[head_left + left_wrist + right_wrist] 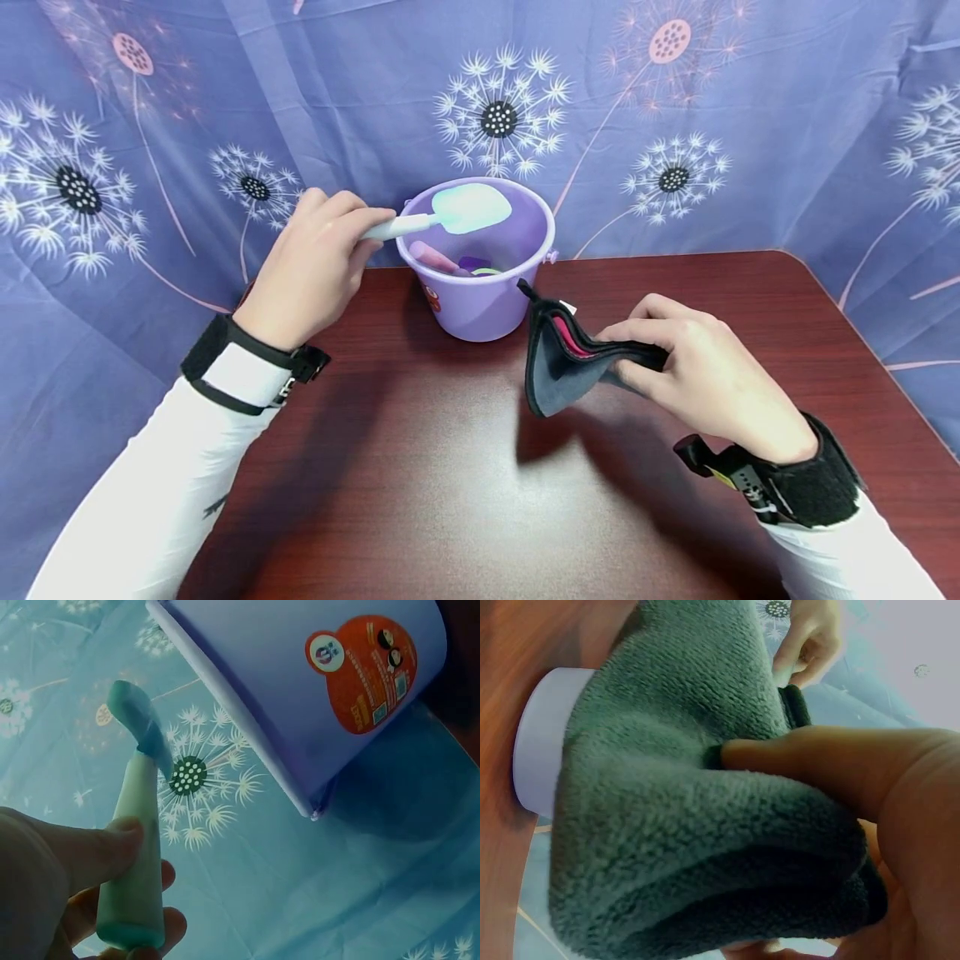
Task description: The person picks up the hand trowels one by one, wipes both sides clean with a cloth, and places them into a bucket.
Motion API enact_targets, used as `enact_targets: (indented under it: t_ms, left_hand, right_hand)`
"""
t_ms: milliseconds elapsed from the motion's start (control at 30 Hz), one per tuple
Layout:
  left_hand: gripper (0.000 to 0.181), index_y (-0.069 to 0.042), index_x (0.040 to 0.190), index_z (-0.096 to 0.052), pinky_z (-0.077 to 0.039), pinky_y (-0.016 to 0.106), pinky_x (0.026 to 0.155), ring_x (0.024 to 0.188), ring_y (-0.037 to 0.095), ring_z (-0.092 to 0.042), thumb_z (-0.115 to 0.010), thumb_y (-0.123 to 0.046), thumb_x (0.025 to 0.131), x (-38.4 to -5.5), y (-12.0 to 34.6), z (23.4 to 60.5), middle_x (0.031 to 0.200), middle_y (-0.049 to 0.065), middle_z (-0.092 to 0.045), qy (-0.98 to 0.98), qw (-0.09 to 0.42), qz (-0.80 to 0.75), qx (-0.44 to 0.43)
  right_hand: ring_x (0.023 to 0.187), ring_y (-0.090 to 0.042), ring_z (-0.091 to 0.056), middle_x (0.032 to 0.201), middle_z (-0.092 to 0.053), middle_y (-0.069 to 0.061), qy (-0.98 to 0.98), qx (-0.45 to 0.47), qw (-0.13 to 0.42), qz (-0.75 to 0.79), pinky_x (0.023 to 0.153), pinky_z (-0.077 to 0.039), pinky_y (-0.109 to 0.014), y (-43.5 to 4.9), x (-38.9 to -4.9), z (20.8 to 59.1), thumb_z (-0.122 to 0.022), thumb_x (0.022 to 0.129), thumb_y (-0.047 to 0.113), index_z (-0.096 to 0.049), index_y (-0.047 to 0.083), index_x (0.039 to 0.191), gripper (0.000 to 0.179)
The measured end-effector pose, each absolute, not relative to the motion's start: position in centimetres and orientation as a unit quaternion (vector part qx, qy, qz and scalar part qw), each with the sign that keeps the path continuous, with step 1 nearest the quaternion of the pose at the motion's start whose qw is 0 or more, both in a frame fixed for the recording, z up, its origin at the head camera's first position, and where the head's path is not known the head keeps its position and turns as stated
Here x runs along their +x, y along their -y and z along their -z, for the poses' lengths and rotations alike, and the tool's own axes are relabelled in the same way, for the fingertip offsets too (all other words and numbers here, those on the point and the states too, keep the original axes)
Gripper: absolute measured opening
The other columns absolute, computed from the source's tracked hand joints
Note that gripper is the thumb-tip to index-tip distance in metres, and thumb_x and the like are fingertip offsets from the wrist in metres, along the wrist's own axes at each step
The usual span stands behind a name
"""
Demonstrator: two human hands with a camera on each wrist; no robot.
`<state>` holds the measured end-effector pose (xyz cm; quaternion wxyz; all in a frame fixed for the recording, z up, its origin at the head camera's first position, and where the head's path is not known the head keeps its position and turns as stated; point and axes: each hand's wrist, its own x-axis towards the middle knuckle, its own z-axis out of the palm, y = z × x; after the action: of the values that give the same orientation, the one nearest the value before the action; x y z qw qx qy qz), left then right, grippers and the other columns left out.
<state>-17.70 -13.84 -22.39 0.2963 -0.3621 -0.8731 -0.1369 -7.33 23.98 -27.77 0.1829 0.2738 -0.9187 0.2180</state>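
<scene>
Over the rim of a purple bucket (483, 308), my left hand (307, 262) grips a small toy shovel by its pale handle (133, 847). The shovel's light blue blade (472, 208) points right, above the bucket's mouth. My right hand (697, 371) pinches a folded grey fleecy cloth (660, 787) with black edging and a pink layer showing between its folds. The cloth hangs in front of the bucket's right side, with a black loop at its top corner. Inside the bucket lie a pink handle-like piece (431, 257) and other purple and green pieces, partly hidden by the rim.
The bucket stands near the back edge of a glossy red-brown table (450, 467). Close behind it hangs a blue cloth backdrop (360, 100) with dandelion prints. An orange sticker (371, 675) marks the bucket's side.
</scene>
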Motion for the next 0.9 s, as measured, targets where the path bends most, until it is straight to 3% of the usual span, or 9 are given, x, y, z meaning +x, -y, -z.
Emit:
enact_targets:
  t_ms: [267, 667, 900]
  left_hand:
    - [0.021, -0.001, 0.112, -0.072, -0.037, 0.04, 0.075, 0.08, 0.031, -0.044, -0.066, -0.002, 0.092, -20.1, 12.6, 22.3, 0.095, 0.01, -0.065, 0.888, 0.24, 0.111, -0.375]
    - [0.016, -0.004, 0.105, -0.073, -0.042, 0.042, 0.079, 0.087, 0.032, -0.048, -0.063, -0.012, 0.095, -22.7, 10.0, 22.8, 0.1, 0.01, -0.069, 0.938, 0.106, 0.061, -0.324]
    - [0.019, -0.009, 0.094, -0.076, -0.044, 0.043, 0.082, 0.088, 0.03, -0.051, -0.074, -0.027, 0.088, -23.7, 8.5, 23.4, 0.087, 0.006, -0.068, 0.947, 0.065, 0.054, -0.309]
  right_hand:
    - [0.062, 0.003, -0.043, 0.086, -0.049, 0.021, 0.926, 0.279, 0.163, -0.197, 0.056, -0.036, -0.02, -24.1, -7.1, 27.6, -0.082, 0.078, 0.02, -0.074, 0.034, 0.101, 0.029]
    - [0.061, 0.003, -0.043, 0.085, -0.047, 0.022, 0.934, 0.275, 0.138, -0.18, 0.055, -0.038, -0.022, -24.1, -7.0, 27.5, -0.08, 0.08, 0.021, -0.072, 0.041, 0.1, 0.03]
    - [0.062, 0.003, -0.044, 0.085, -0.048, 0.022, 0.933, 0.279, 0.133, -0.182, 0.056, -0.039, -0.022, -24.1, -6.9, 27.6, -0.079, 0.08, 0.02, -0.071, 0.041, 0.099, 0.03]
